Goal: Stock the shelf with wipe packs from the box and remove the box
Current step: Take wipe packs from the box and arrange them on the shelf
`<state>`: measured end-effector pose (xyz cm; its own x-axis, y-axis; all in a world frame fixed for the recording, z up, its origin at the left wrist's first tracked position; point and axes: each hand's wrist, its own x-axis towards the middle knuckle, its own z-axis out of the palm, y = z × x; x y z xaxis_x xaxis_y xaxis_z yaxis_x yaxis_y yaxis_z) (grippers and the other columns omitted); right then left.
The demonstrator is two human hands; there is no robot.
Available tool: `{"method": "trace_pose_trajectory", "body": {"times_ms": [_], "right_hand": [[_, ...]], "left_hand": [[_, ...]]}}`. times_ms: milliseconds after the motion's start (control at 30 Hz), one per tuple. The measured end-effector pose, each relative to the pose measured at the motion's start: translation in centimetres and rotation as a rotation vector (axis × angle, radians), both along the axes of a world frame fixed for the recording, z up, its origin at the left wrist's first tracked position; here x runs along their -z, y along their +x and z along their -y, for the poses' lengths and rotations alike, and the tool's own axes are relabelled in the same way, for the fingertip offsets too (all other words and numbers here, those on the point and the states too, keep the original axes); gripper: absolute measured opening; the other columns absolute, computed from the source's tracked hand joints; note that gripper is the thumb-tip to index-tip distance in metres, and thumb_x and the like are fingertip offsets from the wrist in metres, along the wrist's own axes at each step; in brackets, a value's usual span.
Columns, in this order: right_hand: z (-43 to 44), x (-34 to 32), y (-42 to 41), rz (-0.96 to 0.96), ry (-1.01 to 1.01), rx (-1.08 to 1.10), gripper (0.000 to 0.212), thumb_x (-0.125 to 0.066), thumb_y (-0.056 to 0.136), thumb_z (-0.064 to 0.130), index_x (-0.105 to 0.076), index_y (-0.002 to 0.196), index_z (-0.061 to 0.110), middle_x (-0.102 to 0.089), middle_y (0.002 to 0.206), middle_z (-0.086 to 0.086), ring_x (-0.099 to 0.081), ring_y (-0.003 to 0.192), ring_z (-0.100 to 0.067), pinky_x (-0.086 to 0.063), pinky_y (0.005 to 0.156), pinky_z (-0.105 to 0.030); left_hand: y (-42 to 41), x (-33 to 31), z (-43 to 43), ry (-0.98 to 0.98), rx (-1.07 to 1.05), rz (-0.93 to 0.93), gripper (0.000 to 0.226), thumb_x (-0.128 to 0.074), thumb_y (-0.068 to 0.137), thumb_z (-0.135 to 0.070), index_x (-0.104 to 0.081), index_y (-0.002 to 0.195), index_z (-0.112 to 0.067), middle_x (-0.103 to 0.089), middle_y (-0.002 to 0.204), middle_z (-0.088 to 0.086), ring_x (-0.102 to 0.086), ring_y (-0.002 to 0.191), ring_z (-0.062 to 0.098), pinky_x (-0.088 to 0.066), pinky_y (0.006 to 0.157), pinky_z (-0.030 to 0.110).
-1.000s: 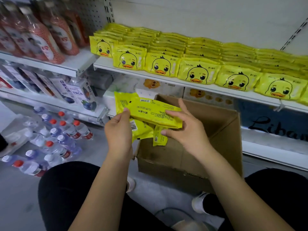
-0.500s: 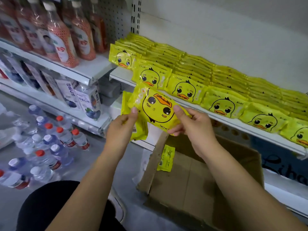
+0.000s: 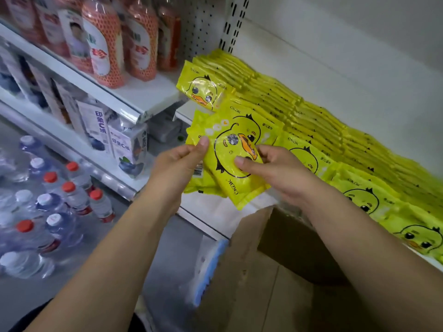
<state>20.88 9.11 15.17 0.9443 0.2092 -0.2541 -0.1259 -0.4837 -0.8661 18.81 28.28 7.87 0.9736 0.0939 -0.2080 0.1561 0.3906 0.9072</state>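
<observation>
- I read a small stack of wipe packs (image 3: 230, 149) held in the air at view centre, duck face up, just in front of the shelf (image 3: 185, 112) edge.
- The left hand (image 3: 178, 164) pinches the stack's left edge. The right hand (image 3: 280, 173) grips its right side, thumb on top. I judge this two-sided hold keeps the slippery packs squared for insertion.
- Stocked rows (image 3: 311, 121) fill the shelf from 12 to 3 o'clock, so finding a free slot is the likely constraint.
- The box (image 3: 239, 271) stands open at 5 o'clock, under the right forearm. Its contents are hidden.
- Water bottles (image 3: 60, 200) lie at 8 o'clock and orange bottles (image 3: 105, 44) stand at 11 o'clock, both well apart.
</observation>
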Motion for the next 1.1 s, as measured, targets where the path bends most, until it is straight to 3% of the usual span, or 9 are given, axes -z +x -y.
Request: {"method": "trace_pose_trajectory", "body": {"times_ms": [100,233,367,500,600,667,800,900,1100], "right_hand": [[-1.7,0.8,1.6,-0.048,0.255,0.140,0.032,-0.077,0.087,0.020,-0.069,0.117,0.010,-0.076,0.111,-0.010,-0.071,0.107,-0.029,-0.052,0.101,-0.053],[-3.4,1.2,2.4,-0.220,0.500,0.087,0.045,-0.071,0.088,0.002,-0.059,0.131,-0.001,-0.071,0.121,-0.017,-0.069,0.113,-0.031,-0.054,0.100,-0.048],[-3.3,0.5,4.0,-0.135,0.485,0.106,0.058,-0.079,0.082,0.005,-0.051,0.133,0.009,-0.070,0.123,-0.013,-0.070,0.111,-0.029,-0.057,0.093,-0.041],[-2.9,-1.0,5.7,0.182,-0.026,-0.093,0.089,-0.095,0.062,0.031,-0.044,0.135,0.038,-0.062,0.126,0.004,-0.063,0.111,-0.009,-0.054,0.091,-0.024],[-3.9,-0.9,6.3,0.387,-0.380,-0.283,0.070,-0.094,0.063,0.039,-0.055,0.122,0.038,-0.060,0.120,0.010,-0.056,0.109,-0.006,-0.044,0.085,-0.010],[-4.8,-0.8,6.6,0.429,-0.487,-0.391,0.052,-0.094,0.063,0.040,-0.065,0.105,0.031,-0.065,0.105,0.013,-0.057,0.103,-0.006,-0.045,0.085,-0.015],[-6.2,-0.4,7.4,0.334,-0.595,-0.548,0.035,-0.093,0.065,0.037,-0.070,0.089,0.025,-0.066,0.083,0.012,-0.063,0.083,-0.010,-0.047,0.072,-0.025],[-7.0,-0.7,8.2,0.239,-0.548,-0.646,0.021,-0.089,0.073,0.031,-0.071,0.081,0.024,-0.061,0.069,0.013,-0.054,0.066,-0.003,-0.041,0.061,-0.020],[-8.0,-1.9,12.7,0.324,-0.481,-0.462,0.031,-0.086,0.077,0.036,-0.069,0.083,0.010,-0.057,0.074,-0.006,-0.050,0.071,-0.008,-0.039,0.067,-0.027]], "left_hand": [[0.2,-0.2,-0.3,0.053,0.101,-0.011,0.069,-0.080,0.062,-0.075,-0.080,0.102,-0.019,-0.078,0.107,0.006,-0.072,0.107,0.029,-0.051,0.102,0.058],[0.4,-0.3,-0.7,0.151,0.159,-0.007,0.035,-0.085,0.078,-0.042,-0.079,0.100,-0.016,-0.079,0.094,0.008,-0.076,0.091,0.032,-0.062,0.085,0.052],[-0.1,-0.7,-2.2,0.272,0.094,-0.001,0.022,-0.087,0.079,-0.027,-0.078,0.093,-0.013,-0.079,0.086,0.010,-0.077,0.079,0.027,-0.064,0.070,0.039],[-0.7,-0.4,-3.8,0.549,0.002,0.029,0.023,-0.090,0.075,-0.030,-0.075,0.079,-0.012,-0.068,0.070,0.011,-0.059,0.053,0.011,-0.049,0.052,0.024],[-0.8,-0.1,-4.3,0.719,-0.041,0.063,0.024,-0.091,0.072,-0.029,-0.072,0.074,-0.015,-0.055,0.070,-0.002,-0.051,0.056,0.007,-0.035,0.048,0.018],[-0.9,-0.1,-4.5,0.769,-0.074,0.069,0.027,-0.091,0.071,-0.032,-0.072,0.080,-0.016,-0.055,0.076,-0.005,-0.055,0.065,0.011,-0.038,0.054,0.022],[-1.1,-0.3,-4.6,0.591,-0.104,0.046,0.020,-0.091,0.073,-0.024,-0.078,0.089,-0.021,-0.071,0.082,-0.004,-0.068,0.066,0.006,-0.054,0.061,0.027],[-1.2,-0.8,-4.6,0.416,-0.133,0.031,0.014,-0.085,0.081,-0.016,-0.075,0.090,-0.016,-0.072,0.076,0.000,-0.064,0.050,0.002,-0.047,0.044,0.016],[0.7,0.6,-6.2,0.157,-0.518,-0.113,0.020,-0.074,0.091,-0.037,-0.071,0.109,-0.028,-0.070,0.090,-0.009,-0.060,0.058,-0.010,-0.043,0.048,0.007]]}}
